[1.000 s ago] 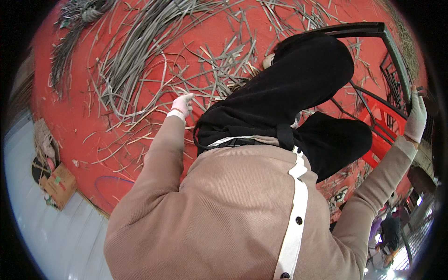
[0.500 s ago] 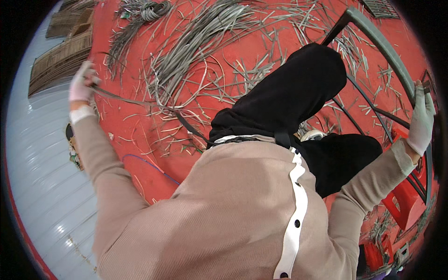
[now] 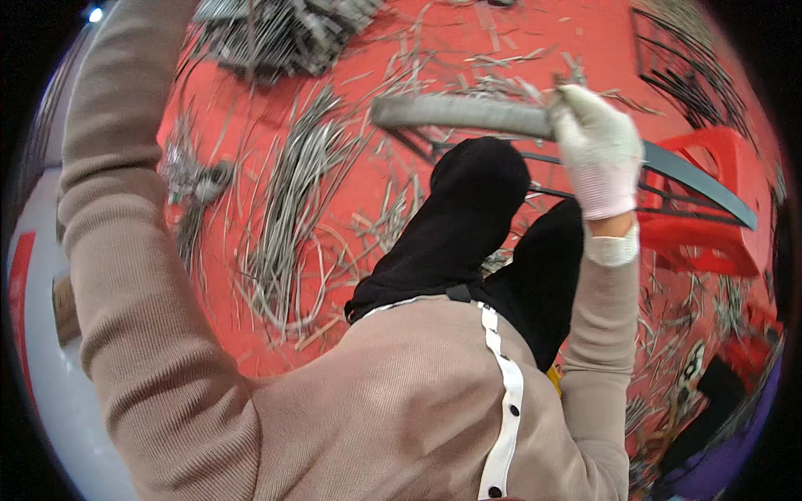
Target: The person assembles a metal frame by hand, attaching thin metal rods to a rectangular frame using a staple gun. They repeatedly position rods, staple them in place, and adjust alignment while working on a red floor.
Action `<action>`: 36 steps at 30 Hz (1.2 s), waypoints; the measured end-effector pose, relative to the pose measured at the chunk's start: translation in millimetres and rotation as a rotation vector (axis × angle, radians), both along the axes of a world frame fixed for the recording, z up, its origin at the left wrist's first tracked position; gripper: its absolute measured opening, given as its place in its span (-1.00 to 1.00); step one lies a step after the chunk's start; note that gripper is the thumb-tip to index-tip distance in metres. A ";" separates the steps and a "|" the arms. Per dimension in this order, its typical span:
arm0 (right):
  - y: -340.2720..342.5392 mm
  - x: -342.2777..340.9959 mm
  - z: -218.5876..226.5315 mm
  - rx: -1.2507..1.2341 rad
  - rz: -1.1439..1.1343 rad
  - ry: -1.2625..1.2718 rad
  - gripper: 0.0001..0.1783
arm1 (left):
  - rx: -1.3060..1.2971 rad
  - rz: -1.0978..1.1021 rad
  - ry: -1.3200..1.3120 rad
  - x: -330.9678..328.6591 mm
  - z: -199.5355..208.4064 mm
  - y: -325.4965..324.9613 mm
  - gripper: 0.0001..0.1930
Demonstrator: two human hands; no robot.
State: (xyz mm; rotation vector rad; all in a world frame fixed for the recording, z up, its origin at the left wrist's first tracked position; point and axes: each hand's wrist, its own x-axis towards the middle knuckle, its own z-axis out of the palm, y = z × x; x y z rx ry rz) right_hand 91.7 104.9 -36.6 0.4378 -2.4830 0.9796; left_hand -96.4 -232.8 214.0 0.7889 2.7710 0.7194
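My right hand [image 3: 595, 146], in a white glove with a pinkish cuff, is closed over a curved bar [image 3: 468, 114] of a dark metal frame. Left of the hand, grey strip material covers the bar; to the right, its smooth dark surface [image 3: 706, 185] shows. Something small and dark shows at my fingertips, too blurred to name. The frame lies across in front of my knees, its thin black rods under the bar. My left arm reaches up past the upper left edge, so my left hand is out of sight, along with anything in it.
Bundles of grey strips [image 3: 288, 209] and loose offcuts lie over the red floor [image 3: 493, 29]. A larger pile of strips [image 3: 284, 37] sits farther off. At right stands a red plastic stool [image 3: 710, 242], with black metal frames [image 3: 689, 71] beyond.
My left arm has swung up and forward, taking the hand out of view. The right hand and frame appear nearer the middle; my view has also shifted. The strip stretched from the left hand is no longer plain.
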 end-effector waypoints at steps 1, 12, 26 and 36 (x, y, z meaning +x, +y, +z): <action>0.7 3.3 0.4 -0.034 0.005 0.032 -0.85 | -0.197 -0.194 0.132 -0.5 -10.8 34.1 -0.72; 8.3 0.7 10.5 0.115 0.051 0.152 -0.82 | -0.198 -0.651 -0.100 66.5 -150.5 163.8 -0.70; 11.3 -7.5 14.8 0.007 0.069 -0.011 -0.78 | -0.563 0.731 0.472 -79.9 -143.7 -180.2 -0.35; 10.0 -25.3 12.0 0.016 0.063 -0.022 -0.76 | -0.048 -0.497 0.021 46.5 -181.6 133.0 -0.72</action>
